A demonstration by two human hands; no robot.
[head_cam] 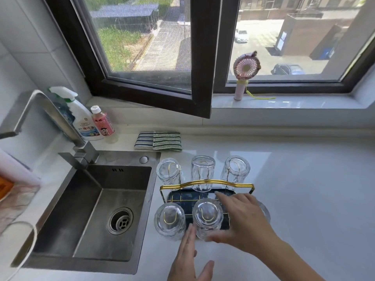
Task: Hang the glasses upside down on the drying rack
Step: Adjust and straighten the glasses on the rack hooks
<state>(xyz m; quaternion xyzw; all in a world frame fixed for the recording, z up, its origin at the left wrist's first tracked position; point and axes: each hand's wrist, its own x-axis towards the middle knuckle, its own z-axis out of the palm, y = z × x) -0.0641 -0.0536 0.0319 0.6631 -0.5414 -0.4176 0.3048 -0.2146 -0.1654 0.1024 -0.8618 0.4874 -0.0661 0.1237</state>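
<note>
The drying rack (207, 182) has gold wire pegs, a gold handle and a dark tray, and stands on the white counter right of the sink. Three clear glasses hang upside down along its far side: left (169, 173), middle (203, 172), right (235, 169). On the near side, one inverted glass (169, 219) hangs at the left and another (207, 217) in the middle. A further glass (264, 211) at the near right is mostly hidden under my right hand (243, 222), whose fingers are spread flat. My left hand (187, 258) is open, its fingertips at the middle near glass.
A steel sink (91, 216) with a tall faucet (60, 122) lies left of the rack. A spray bottle (81, 116), a pink bottle (102, 122) and striped cloths (158, 140) sit behind. An open window sash (198, 94) overhangs the counter. A pink fan (244, 76) stands on the sill.
</note>
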